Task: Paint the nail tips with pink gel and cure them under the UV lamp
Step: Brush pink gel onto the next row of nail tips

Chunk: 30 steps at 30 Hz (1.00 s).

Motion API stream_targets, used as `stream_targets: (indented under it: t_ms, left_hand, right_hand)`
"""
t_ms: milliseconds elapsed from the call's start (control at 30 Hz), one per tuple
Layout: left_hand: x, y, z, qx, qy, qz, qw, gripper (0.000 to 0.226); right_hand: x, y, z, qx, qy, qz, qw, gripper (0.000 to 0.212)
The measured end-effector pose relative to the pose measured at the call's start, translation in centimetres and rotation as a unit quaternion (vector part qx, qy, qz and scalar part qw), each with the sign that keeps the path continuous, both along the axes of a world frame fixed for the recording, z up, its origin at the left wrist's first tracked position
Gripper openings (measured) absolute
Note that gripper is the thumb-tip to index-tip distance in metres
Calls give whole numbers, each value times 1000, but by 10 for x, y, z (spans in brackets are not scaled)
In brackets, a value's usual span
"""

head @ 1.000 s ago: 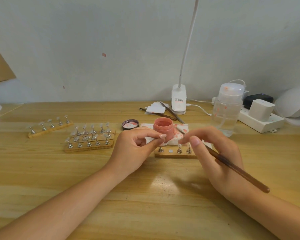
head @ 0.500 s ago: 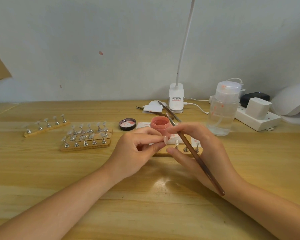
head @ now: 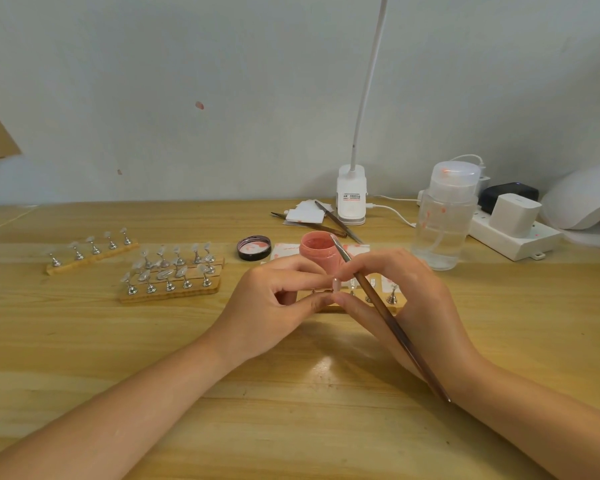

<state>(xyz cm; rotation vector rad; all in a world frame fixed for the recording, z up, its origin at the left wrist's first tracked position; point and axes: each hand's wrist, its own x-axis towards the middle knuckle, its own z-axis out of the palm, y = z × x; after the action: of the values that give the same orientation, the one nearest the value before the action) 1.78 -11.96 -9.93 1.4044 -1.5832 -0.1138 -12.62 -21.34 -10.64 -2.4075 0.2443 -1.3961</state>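
The nail tip (head: 335, 284), light, thin and slippery, is pinched at its edges by left hand (head: 274, 306) fingers; right hand (head: 402, 292) fingers clamp the brush (head: 388, 323).

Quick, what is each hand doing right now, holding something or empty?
Left hand: pinches a small nail tip between thumb and fingers.
Right hand: holds the brush, fingers curled round it.

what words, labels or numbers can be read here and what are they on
None can be read.
Lamp base: a small label with red and dark print, too small and blurred to read.
Pink gel jar, clear bottle, white charger: no text shows.
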Motion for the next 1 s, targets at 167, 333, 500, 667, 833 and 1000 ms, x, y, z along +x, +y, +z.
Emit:
stream_targets:
  t_ms: [167,333,500,667,833,1000]
  left_hand:
    - [4,-1,-1,9,-21,74,997,33]
    - [9,-6,-7,104,-58,138,983,45]
    - [11,-9,-10,130,6,102,986,36]
    - [10,-8,-9,111,24,79,990,37]
    - [8,-7,-7,89,4,69,994,37]
    - [6,-6,-5,80,-4,69,994,36]
  right_hand:
    - [-3,-5,1,56,-9,3,998,21]
    - [-3,-9,2,64,-6,-5,998,20]
    - [0,-10,1,65,14,3,998,26]
    - [0,-10,-1,64,24,2,998,22]
    - [2,-10,-3,38,52,-3,998,22]
    - [3,-13,-7,25,59,-8,998,23]
